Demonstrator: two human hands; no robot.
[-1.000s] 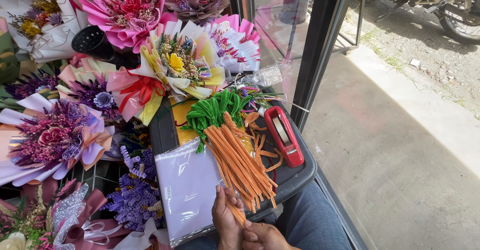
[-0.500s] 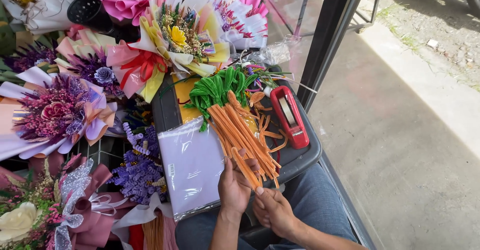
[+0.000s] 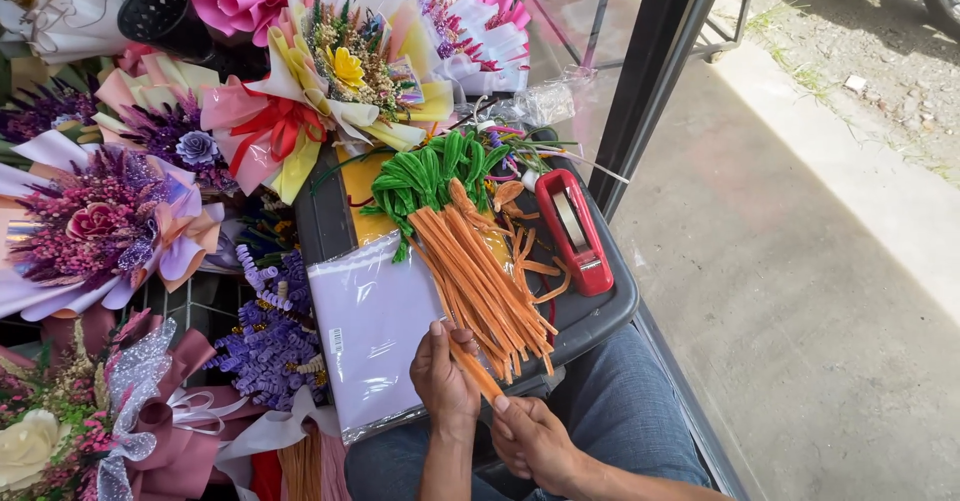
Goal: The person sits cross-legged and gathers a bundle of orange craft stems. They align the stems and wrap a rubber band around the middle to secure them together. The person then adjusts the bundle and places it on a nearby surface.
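Both hands sit higher in frame than half a second ago, more forearm showing; camera view also shifted a bit. Left hand (image 3: 443, 376) fingers are curled around the near end of one orange stem (image 3: 478, 373), thumb on top. Right hand (image 3: 532, 438) pinches the same stem lower down, fingertip at its end; most of its fingers are folded under and hidden, so exact grip there is hard to read. That stem lies at the near edge of the orange stem pile (image 3: 487, 273), which fans across a dark tray (image 3: 608, 313) on the person's lap. Green stems (image 3: 425, 173) bunch at the far end of the pile. Clear bag of pale sheets (image 3: 372, 326) lies just left of the pile, its near corner under the left wrist. Red tape dispenser (image 3: 571, 229) sits on the tray's right side, apart from the pile. Purple curled stems (image 3: 272, 333) are left of the bag. Wrapped bouquets (image 3: 330, 81) crowd the far and left sides, several cut off by the frame edge.
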